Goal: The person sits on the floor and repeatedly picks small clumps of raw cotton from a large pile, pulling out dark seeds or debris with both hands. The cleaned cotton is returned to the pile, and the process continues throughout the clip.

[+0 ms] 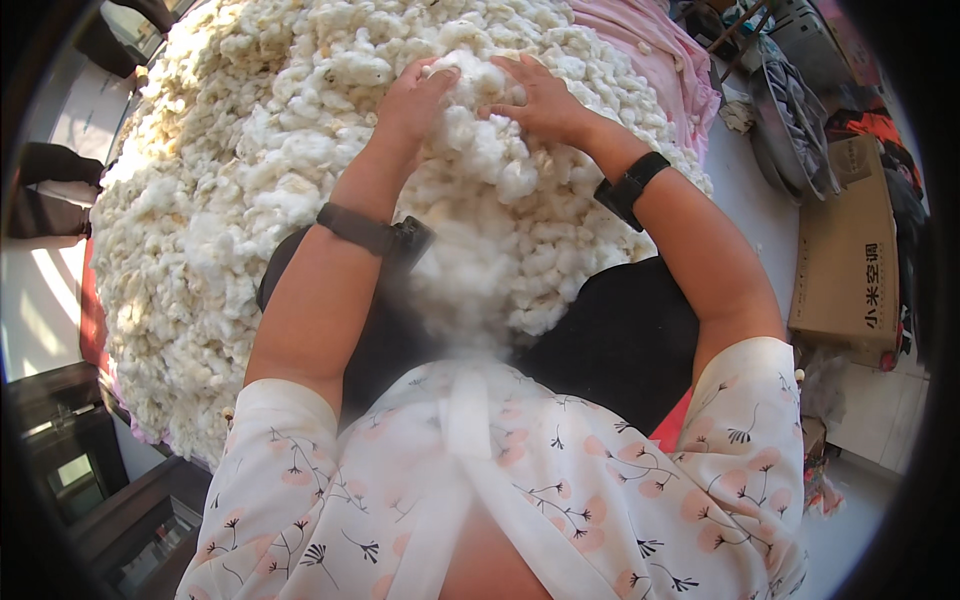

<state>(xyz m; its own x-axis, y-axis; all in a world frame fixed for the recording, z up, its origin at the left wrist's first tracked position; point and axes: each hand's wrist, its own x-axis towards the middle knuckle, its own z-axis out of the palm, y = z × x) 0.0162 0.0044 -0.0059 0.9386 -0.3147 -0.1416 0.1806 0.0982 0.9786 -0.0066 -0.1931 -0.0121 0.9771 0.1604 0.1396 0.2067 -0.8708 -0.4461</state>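
Note:
A large heap of raw cotton (300,150) fills the space before me, off-white with some yellowish tufts. At its upper middle, my left hand (416,101) has its thumb and fingers curved around the left side of a fluffy white clump (476,82). My right hand (536,97) lies on the other side of that clump, its fingers spread and touching the cotton. Each wrist wears a black strap with a small dark device. More cotton reaches down between my black-clad knees, blurred close to the camera.
Pink cloth (660,45) lies under the heap's upper right edge. Farther right are a grey basin (787,127) holding dark cloth and a cardboard box (847,255) bearing writing. Dark furniture (142,517) stands at lower left; dark chair-like legs (56,191) show at left.

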